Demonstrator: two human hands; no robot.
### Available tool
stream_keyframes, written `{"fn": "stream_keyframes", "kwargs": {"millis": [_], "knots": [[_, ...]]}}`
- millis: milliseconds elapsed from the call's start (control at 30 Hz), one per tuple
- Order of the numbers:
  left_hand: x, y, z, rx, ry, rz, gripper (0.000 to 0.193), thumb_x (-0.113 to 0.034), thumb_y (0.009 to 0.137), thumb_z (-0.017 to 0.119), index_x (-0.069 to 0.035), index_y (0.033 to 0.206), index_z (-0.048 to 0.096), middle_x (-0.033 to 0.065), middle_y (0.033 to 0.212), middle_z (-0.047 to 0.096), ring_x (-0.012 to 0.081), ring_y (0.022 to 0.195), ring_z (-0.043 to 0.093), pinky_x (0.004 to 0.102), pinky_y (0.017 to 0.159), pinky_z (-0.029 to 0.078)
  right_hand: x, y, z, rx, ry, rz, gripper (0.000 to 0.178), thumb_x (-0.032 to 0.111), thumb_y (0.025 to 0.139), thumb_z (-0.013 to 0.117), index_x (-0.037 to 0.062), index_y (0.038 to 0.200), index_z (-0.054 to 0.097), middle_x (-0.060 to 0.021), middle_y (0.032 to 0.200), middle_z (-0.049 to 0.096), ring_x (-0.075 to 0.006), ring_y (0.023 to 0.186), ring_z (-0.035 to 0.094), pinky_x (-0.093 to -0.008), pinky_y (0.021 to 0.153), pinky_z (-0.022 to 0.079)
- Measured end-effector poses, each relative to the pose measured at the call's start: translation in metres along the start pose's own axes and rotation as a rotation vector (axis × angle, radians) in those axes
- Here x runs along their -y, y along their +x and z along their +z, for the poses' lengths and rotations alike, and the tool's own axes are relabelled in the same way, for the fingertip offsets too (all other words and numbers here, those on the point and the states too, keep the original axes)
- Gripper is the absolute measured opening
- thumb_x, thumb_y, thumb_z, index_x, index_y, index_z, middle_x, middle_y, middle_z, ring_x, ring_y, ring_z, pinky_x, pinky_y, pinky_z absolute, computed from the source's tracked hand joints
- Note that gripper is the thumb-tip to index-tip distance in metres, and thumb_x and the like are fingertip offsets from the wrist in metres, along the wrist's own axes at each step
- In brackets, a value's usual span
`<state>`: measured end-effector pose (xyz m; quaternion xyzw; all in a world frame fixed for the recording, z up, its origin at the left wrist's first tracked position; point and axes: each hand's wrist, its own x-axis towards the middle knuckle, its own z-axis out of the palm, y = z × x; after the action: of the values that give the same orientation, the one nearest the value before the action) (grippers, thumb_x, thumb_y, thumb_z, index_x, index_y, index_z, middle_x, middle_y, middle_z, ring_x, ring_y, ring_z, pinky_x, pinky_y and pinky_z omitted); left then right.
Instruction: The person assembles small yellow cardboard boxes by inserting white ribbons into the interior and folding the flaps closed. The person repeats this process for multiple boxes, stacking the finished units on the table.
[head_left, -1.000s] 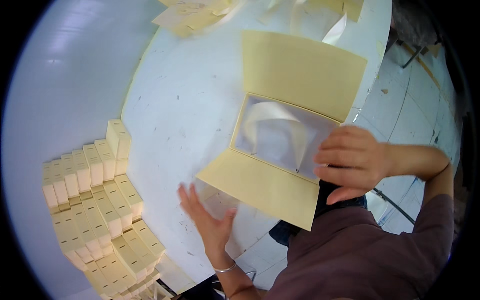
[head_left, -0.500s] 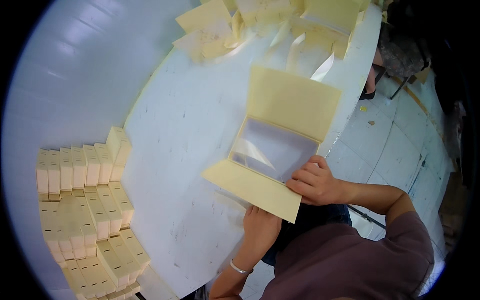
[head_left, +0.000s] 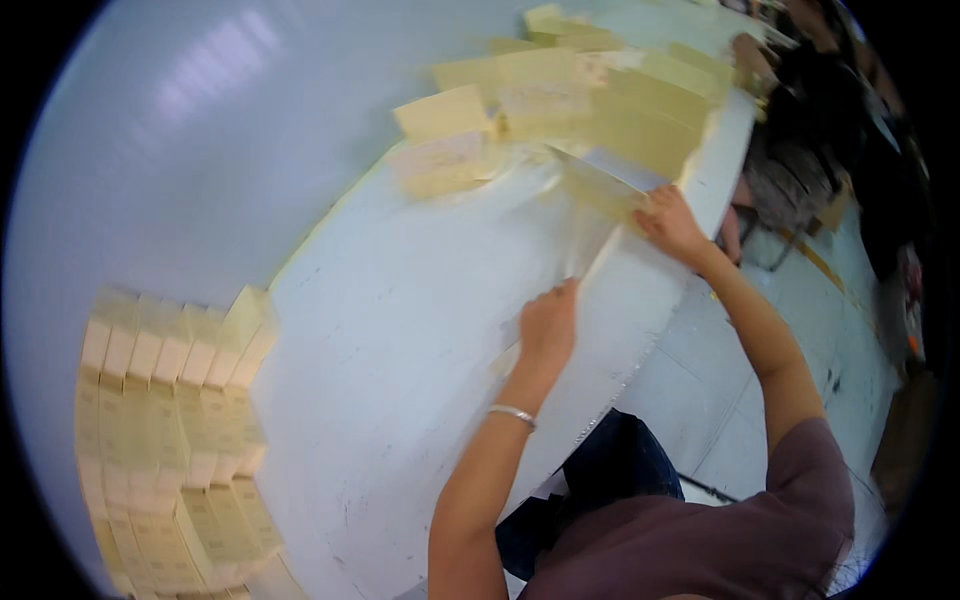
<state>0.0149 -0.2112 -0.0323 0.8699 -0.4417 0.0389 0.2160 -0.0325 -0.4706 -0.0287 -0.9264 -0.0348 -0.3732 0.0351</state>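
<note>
Right fingers (head_left: pixel 655 203) on box (head_left: pixel 618 168); marks (head_left: pixel 162 402) on stack (head_left: pixel 170 440) blurred.

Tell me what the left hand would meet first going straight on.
Beyond the pale ribbon it holds, the left hand would probably meet the open cream box first, though blur leaves depth unclear.

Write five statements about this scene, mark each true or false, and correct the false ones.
1. The right hand grips an open cream box by its edge. True.
2. Both wrists are bare. False: a silvery bracelet circles the left wrist.
3. Rows of cream boxes stand at the picture's left. True.
4. The two hands are clasped together. False: they are apart, and the left hand pinches a blurred pale strip.
5. Another person is at the picture's upper right. True.
</note>
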Motion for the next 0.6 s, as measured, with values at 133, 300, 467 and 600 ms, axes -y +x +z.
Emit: {"fn": "stream_keyframes", "kwargs": {"millis": [133,300,467,600], "knots": [[-0.028,-0.014,-0.056,-0.433,-0.114,0.215,0.032,-0.019,0.075,0.063,-0.004,0.101,0.053,0.0118,0.099,0.055,0.028,0.098,0.05,0.0373,0.081,0.041,-0.086,-0.015,-0.001,0.234,0.04,0.261,0.04,0.023,0.079,0.056,0.004,0.113,0.05,-0.0213,0.118,0.043,-0.036,0.111,0.038,-0.0432,0.095,0.03],[-0.017,-0.148,-0.23,-0.258,-1.124,0.013,0.013,-0.014,0.077,0.055,-0.002,0.08,0.052,0.0072,0.079,0.052,0.019,0.075,0.051,0.0281,0.07,0.041,-0.1,-0.014,-0.024,-0.06,-0.05,0.058,0.07,-0.012,0.063,0.052,0.0026,0.129,0.034,-0.0151,0.135,0.033,-0.031,0.125,0.03,-0.0367,0.104,0.022],[-0.033,-0.229,-0.29,-0.358,-1.388,0.946,0.021,-0.024,0.082,0.055,-0.01,0.067,0.056,0.002,0.068,0.055,0.0151,0.06,0.049,0.025,0.054,0.038,0.02,-0.031,-0.028,-0.333,0.13,0.227,0.05,-0.005,0.077,0.045,0.0,0.126,0.037,-0.0146,0.13,0.04,-0.0276,0.121,0.036,-0.0367,0.101,0.025],[-0.077,-0.268,-0.294,-0.815,-1.222,0.731,0.028,-0.025,0.084,0.051,-0.015,0.058,0.053,-0.0027,0.062,0.053,0.0133,0.062,0.049,0.0232,0.054,0.037,0.143,-0.009,0.016,-0.176,0.336,0.057,0.043,-0.003,0.078,0.045,-0.0006,0.121,0.041,-0.0167,0.126,0.042,-0.0322,0.119,0.038,-0.0377,0.1,0.026]]}}
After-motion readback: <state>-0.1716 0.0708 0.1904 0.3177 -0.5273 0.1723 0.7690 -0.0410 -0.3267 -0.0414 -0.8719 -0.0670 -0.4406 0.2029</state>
